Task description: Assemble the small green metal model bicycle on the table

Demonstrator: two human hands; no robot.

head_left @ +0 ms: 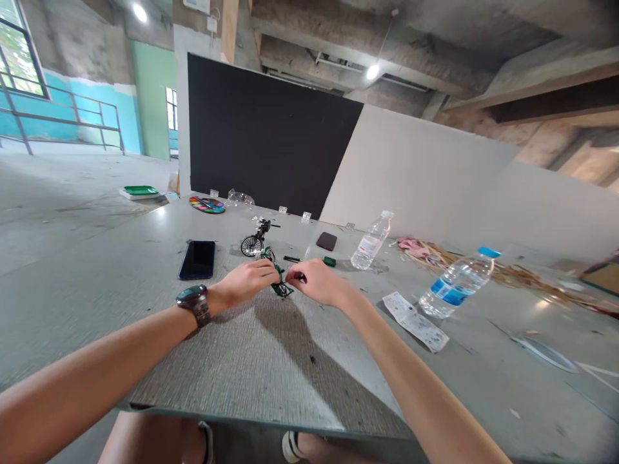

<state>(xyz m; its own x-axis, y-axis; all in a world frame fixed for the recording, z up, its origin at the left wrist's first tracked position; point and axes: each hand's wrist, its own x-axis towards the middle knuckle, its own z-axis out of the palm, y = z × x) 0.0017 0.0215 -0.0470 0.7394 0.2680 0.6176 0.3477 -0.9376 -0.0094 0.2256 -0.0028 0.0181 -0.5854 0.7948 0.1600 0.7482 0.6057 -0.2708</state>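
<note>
My left hand (249, 280), with a watch on its wrist, is closed around a small green model bicycle frame (280, 283) on the grey table (271, 361). My right hand (314, 281) is pinched together just to the right of that frame, holding a tiny dark piece I cannot make out. A little farther back stands a black part of a model bicycle with a spoked wheel (255, 241). Small dark loose pieces (291, 259) lie beside it.
A dark phone (197, 260) lies at the left. Two clear water bottles (371, 240) (457, 283) lie on the right, with a paper slip (414, 321) between. A small dark case (326, 241), a paint palette (207, 205) and a straw-like heap (507, 274) sit farther off.
</note>
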